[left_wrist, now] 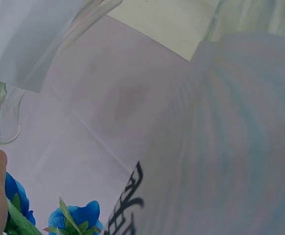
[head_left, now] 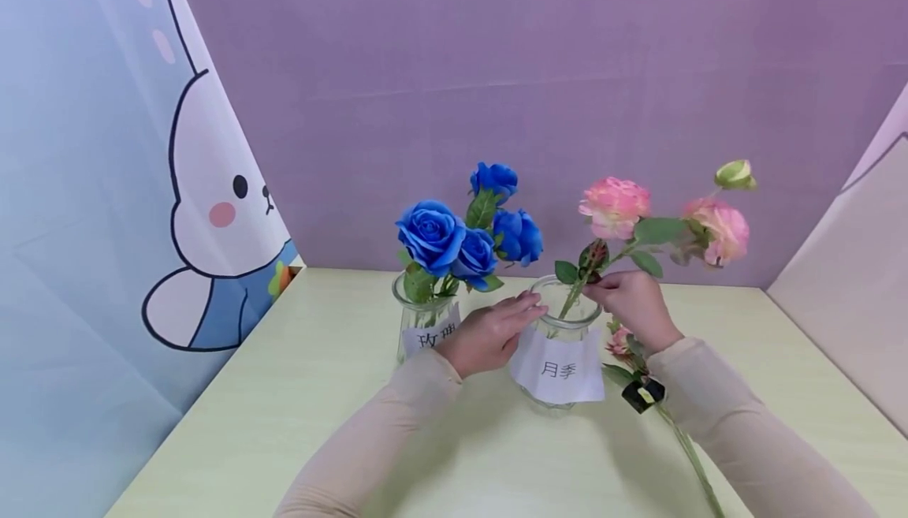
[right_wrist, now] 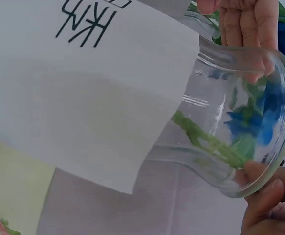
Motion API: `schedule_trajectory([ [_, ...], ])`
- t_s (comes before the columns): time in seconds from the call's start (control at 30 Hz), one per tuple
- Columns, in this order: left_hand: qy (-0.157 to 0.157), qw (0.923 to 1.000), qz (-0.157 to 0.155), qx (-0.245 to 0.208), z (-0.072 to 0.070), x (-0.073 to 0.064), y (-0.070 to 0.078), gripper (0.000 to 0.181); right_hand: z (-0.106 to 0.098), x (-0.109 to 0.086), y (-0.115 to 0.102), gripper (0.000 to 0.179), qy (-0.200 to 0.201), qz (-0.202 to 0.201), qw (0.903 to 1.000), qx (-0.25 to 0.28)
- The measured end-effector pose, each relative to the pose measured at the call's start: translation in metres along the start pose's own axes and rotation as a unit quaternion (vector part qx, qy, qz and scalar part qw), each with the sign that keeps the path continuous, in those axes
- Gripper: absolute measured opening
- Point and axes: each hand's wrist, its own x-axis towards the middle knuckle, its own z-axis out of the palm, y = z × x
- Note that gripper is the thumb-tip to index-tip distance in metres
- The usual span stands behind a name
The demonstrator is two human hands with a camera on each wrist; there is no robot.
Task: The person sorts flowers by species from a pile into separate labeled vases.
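Note:
A clear glass vase (head_left: 567,323) with a white paper label (head_left: 557,368) stands upright in the head view. My left hand (head_left: 493,333) rests on the left side of its neck, fingers extended along the glass. At the right of the rim, my right hand (head_left: 634,307) pinches the green stem of a pink artificial flower (head_left: 615,206) spray between thumb and fingers. The cut end of the stem (right_wrist: 201,137) is inside the vase neck in the right wrist view. The spray's second bloom (head_left: 718,230) and a green bud (head_left: 735,175) lean to the right.
Left of my left hand stands another labelled glass vase (head_left: 406,317) holding several blue roses (head_left: 431,236). A second pink flower (head_left: 619,342), with a black tag (head_left: 643,394) by its stem, lies on the table (head_left: 284,423) under my right forearm. A purple backdrop (head_left: 539,68) rises behind.

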Motion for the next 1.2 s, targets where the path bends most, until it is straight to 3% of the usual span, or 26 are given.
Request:
schedule_trajectory([
  [0.27, -0.004, 1.0000, -0.004, 0.007, 0.001, 0.000, 0.001, 0.045, 0.005, -0.008, 0.008, 0.029, 0.019, 0.053, 0.9959, 0.072],
  [0.47, -0.012, 0.9999, -0.008, 0.006, 0.001, 0.000, 0.002, 0.045, 0.001, -0.017, 0.011, 0.032, 0.011, 0.047, 0.9963, 0.071],
  [0.6, -0.019, 0.9997, -0.012, 0.008, 0.001, 0.000, 0.002, 0.045, -0.008, -0.023, 0.018, 0.035, -0.035, 0.051, 0.9954, 0.073],
  [0.8, -0.005, 0.9999, -0.012, 0.004, 0.003, -0.003, 0.001, 0.045, -0.028, -0.025, 0.044, 0.030, -0.149, 0.065, 0.9863, 0.030],
  [1.03, 0.016, 0.9997, 0.002, 0.017, 0.006, -0.003, -0.001, 0.044, -0.047, -0.035, 0.084, 0.019, -0.241, 0.129, 0.9618, 0.017],
  [1.2, 0.021, 0.9996, -0.003, 0.021, 0.006, -0.003, -0.001, 0.045, -0.059, -0.044, 0.110, 0.014, -0.272, 0.181, 0.9445, 0.035],
])
